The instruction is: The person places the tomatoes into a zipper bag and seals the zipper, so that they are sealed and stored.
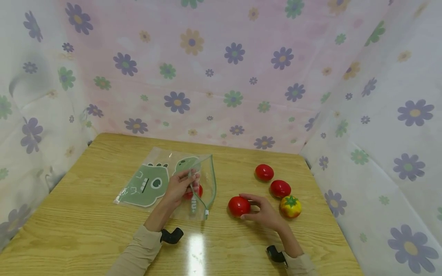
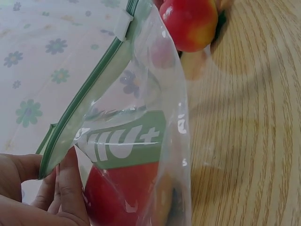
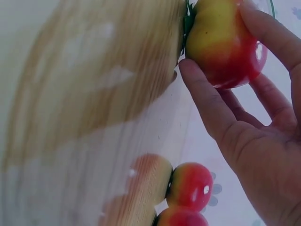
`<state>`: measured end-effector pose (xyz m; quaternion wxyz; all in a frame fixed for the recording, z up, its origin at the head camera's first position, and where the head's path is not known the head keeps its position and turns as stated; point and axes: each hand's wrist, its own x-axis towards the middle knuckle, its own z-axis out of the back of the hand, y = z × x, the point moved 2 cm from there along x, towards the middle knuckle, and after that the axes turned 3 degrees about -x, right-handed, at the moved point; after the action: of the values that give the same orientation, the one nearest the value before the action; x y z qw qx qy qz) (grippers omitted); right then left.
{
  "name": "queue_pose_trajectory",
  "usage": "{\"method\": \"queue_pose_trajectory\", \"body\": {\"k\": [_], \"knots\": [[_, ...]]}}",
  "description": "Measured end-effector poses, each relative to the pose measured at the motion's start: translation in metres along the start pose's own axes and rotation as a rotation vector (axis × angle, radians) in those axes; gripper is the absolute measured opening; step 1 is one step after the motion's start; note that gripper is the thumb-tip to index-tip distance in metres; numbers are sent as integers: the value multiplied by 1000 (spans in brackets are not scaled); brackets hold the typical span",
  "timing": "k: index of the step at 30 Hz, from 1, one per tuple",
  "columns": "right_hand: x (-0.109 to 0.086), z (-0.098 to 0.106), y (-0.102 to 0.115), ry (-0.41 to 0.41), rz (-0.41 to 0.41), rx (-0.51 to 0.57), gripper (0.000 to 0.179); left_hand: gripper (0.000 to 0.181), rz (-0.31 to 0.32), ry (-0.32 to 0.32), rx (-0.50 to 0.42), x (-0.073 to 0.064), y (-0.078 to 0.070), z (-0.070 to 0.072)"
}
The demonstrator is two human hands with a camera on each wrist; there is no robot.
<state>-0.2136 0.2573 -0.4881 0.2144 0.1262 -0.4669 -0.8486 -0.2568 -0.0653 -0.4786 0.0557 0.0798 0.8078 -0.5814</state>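
Where the left hand pinches: thumb and fingers close on the green zip edge of the clear bag, its mouth gaping toward the right hand
Right hand: thumb and fingers curled round the held fruit, spread about as wide as its body; whether it touches the table I cannot tell
Bagged fruit: red, showing through the plastic beside the left fingers
Zip slider: at the near end of the mouth
Between mouth and held fruit: a narrow strip of wood
Right of the right hand: two red fruits and a yellow fruit, just beside one another
Table edges: right one near the yellow fruit, far one along the flowered cloth, left one well apart from the bag
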Motion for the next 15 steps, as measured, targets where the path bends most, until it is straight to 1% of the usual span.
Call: {"method": "queue_pose_trajectory", "body": {"k": [6, 13, 15], "knots": [[5, -7, 3, -5, 65, -21, 65, 34, 3, -3, -1, 0, 0, 0], [12, -14, 7, -32, 87, 39, 67, 34, 9, 7, -10, 0, 0, -1], [15, -15, 9, -46, 110, 48, 68, 35, 6, 11, -11, 0, 0, -1]]}}
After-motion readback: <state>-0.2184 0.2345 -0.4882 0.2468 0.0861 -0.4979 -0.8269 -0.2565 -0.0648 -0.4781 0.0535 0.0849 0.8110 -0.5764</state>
